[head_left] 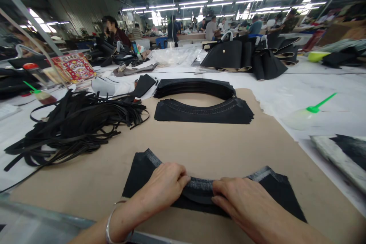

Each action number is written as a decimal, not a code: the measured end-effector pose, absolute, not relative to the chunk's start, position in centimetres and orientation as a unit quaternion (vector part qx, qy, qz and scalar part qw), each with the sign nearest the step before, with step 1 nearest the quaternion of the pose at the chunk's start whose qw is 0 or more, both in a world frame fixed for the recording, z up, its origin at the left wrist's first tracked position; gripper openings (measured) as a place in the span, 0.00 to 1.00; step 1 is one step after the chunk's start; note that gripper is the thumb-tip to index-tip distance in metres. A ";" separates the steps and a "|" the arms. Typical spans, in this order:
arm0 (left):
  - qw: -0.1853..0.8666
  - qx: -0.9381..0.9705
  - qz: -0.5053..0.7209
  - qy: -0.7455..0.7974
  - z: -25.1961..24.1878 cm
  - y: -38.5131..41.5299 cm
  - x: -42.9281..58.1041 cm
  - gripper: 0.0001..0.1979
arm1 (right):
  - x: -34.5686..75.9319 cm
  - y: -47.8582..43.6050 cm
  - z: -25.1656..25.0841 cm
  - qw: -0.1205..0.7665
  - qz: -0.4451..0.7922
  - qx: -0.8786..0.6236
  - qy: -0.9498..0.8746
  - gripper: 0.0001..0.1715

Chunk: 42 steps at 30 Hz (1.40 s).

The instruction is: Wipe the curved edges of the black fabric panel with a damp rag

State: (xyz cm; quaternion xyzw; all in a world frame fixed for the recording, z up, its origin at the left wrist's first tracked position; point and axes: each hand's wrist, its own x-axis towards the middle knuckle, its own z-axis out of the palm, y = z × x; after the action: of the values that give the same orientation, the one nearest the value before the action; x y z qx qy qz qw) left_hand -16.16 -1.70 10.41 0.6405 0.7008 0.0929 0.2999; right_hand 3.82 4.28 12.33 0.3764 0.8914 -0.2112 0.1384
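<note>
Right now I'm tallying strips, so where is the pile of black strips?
In the head view, the pile of black strips lies at left, partly on the brown sheet, left of the stacked black panels.

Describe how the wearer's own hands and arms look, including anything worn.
The left hand and right hand are gloveless. No sleeve shows on the left forearm or right forearm. A thin, shiny silver-coloured bracelet circles the left one.
</note>
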 end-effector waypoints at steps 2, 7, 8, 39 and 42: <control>0.322 0.627 0.102 0.702 10.3 -1.8 -16.2 0.13 | 4.0 4.1 11.8 0.129 -0.188 0.384 0.895 0.12; 0.346 0.601 0.105 0.713 10.1 -2.0 -16.2 0.07 | 3.6 4.0 11.5 0.145 -0.153 0.405 0.890 0.13; 0.345 0.600 0.103 0.715 10.1 -2.0 -16.1 0.07 | 3.4 4.1 11.6 0.152 -0.151 0.405 0.889 0.13; 0.377 0.604 0.102 0.695 10.5 -2.2 -16.7 0.14 | 4.6 3.6 13.8 0.192 -0.238 0.399 0.864 0.15; 0.397 0.599 0.117 0.686 10.4 -2.0 -17.1 0.14 | 5.1 3.5 14.0 0.196 -0.247 0.404 0.859 0.16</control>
State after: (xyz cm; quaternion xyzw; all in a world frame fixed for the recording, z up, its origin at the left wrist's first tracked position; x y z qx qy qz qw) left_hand -17.08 -2.04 10.36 0.5988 0.6858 0.1170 0.3968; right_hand 5.13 3.52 14.01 0.4043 0.8586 -0.2473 0.1957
